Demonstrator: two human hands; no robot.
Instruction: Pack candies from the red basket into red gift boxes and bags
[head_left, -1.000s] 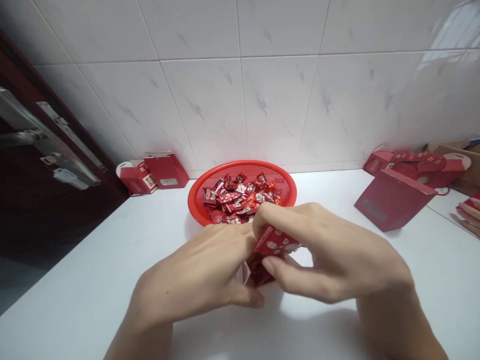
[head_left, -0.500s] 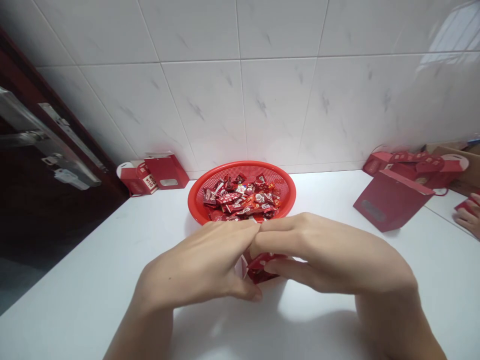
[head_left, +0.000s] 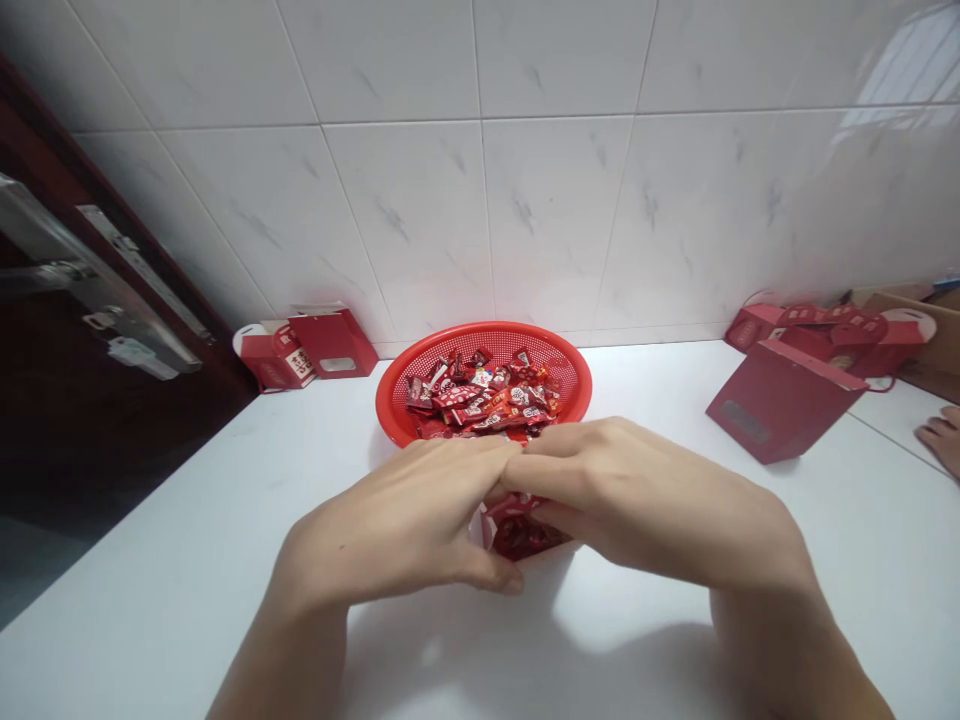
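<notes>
Both hands meet over a small open box [head_left: 480, 530] filled with red-wrapped candies [head_left: 525, 538], in front of the basket. My left hand [head_left: 420, 520] wraps round the box's left side, thumb along its near edge. From the right, my right hand [head_left: 615, 490] reaches in at the top, fingers closed on a red candy packet [head_left: 514, 505] that they partly cover. Much of the box lies hidden under the hands. Just behind, a red perforated basket [head_left: 577, 385] holds many wrapped candies [head_left: 487, 395].
Red boxes [head_left: 337, 342] stand against the tiled wall at left. At right are a larger red box [head_left: 784, 400], several handled boxes [head_left: 832, 330] and a cardboard box [head_left: 922, 350]. Another person's hand [head_left: 941, 437] rests at the right edge. A dark door [head_left: 90, 330] is at left.
The fingers of my right hand have moved slightly deeper and left, and more candies show in the box. At the right edge, the other person's hand has shifted and its red item is gone from view.
</notes>
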